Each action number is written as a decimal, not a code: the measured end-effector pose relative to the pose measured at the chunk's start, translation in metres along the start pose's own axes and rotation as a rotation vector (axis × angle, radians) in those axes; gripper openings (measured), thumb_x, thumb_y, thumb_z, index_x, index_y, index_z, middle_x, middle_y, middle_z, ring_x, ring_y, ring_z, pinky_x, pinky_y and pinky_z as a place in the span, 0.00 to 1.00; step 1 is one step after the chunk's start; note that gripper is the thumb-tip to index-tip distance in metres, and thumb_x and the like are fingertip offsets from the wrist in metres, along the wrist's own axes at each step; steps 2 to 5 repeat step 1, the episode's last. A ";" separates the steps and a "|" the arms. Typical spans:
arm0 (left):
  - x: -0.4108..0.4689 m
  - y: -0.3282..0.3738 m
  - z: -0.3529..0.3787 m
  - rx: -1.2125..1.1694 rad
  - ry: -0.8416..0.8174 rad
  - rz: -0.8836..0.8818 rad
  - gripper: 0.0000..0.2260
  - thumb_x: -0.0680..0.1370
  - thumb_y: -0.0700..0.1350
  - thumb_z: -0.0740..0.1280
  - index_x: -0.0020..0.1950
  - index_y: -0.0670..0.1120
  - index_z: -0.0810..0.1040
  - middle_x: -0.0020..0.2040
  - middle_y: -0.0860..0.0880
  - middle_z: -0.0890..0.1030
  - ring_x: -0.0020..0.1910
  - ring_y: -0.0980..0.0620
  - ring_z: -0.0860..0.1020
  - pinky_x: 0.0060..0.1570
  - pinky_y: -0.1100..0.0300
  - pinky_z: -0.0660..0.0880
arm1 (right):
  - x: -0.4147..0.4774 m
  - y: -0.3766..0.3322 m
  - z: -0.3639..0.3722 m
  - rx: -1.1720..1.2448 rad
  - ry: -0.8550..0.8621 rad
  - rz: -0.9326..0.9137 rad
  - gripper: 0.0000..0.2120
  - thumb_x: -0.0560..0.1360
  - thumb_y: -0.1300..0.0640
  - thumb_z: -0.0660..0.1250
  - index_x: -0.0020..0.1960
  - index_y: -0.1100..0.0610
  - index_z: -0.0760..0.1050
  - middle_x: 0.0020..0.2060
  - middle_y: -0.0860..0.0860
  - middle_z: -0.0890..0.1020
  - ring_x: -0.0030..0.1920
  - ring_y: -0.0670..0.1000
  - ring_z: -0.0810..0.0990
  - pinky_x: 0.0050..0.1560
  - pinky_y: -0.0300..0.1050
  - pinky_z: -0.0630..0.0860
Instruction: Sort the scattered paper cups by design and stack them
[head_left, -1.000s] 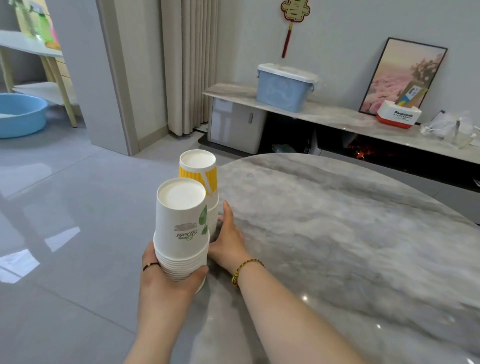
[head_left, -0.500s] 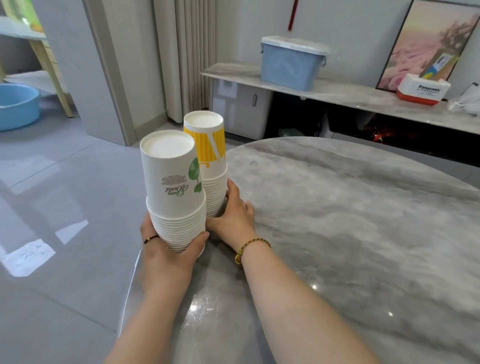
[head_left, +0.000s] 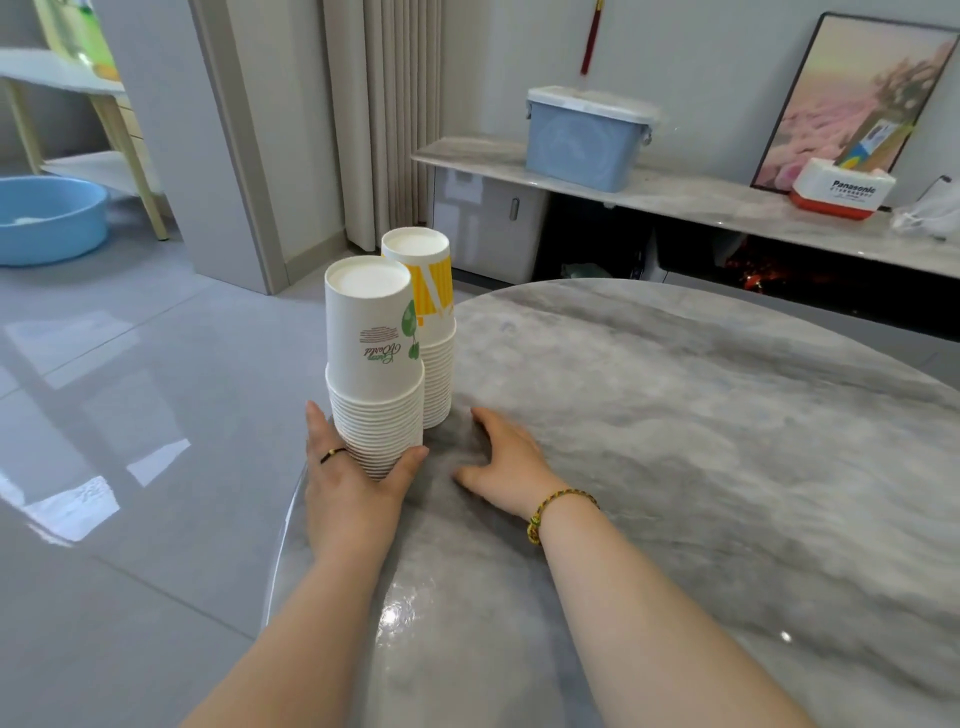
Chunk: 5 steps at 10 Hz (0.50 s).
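Just left of the frame's centre, a stack of upside-down white paper cups printed with green leaves (head_left: 375, 364) stands at the near left edge of the round grey marble table (head_left: 675, 441). Directly behind it, touching or nearly so, stands a second stack of upside-down white paper cups with yellow stripes (head_left: 434, 332), rising slightly higher in the frame.

The left hand (head_left: 353, 483), wearing a thin dark ring, cups the base of the green-leaf stack, thumb on the right side and fingers on the left, holding it. The right hand (head_left: 506, 467), with a yellow braided bracelet at the wrist, lies open and flat on the tabletop just right of the stacks, gripping nothing and clear of the yellow-striped stack.

Farther back, in the upper middle of the frame, a pale blue lidded plastic bin (head_left: 587, 137) sits on a long marble-topped low cabinet (head_left: 701, 197). At the upper right, a white and red box (head_left: 841, 189) rests before a framed pink picture (head_left: 862, 98). A blue plastic basin (head_left: 49, 218) sits on the glossy grey floor at the far left.
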<state>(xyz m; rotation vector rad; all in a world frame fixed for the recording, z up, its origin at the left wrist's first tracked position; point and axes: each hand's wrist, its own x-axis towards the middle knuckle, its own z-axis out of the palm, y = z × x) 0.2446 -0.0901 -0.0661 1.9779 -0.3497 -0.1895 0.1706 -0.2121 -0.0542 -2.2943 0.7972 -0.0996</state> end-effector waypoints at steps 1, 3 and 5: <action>-0.016 0.002 -0.006 -0.041 0.045 -0.029 0.45 0.67 0.49 0.73 0.73 0.48 0.45 0.76 0.50 0.51 0.73 0.49 0.57 0.69 0.50 0.60 | -0.031 0.014 -0.001 -0.138 0.020 -0.018 0.29 0.73 0.51 0.62 0.71 0.54 0.56 0.74 0.52 0.58 0.74 0.51 0.54 0.74 0.46 0.46; -0.016 0.002 -0.006 -0.041 0.045 -0.029 0.45 0.67 0.49 0.73 0.73 0.48 0.45 0.76 0.50 0.51 0.73 0.49 0.57 0.69 0.50 0.60 | -0.031 0.014 -0.001 -0.138 0.020 -0.018 0.29 0.73 0.51 0.62 0.71 0.54 0.56 0.74 0.52 0.58 0.74 0.51 0.54 0.74 0.46 0.46; -0.016 0.002 -0.006 -0.041 0.045 -0.029 0.45 0.67 0.49 0.73 0.73 0.48 0.45 0.76 0.50 0.51 0.73 0.49 0.57 0.69 0.50 0.60 | -0.031 0.014 -0.001 -0.138 0.020 -0.018 0.29 0.73 0.51 0.62 0.71 0.54 0.56 0.74 0.52 0.58 0.74 0.51 0.54 0.74 0.46 0.46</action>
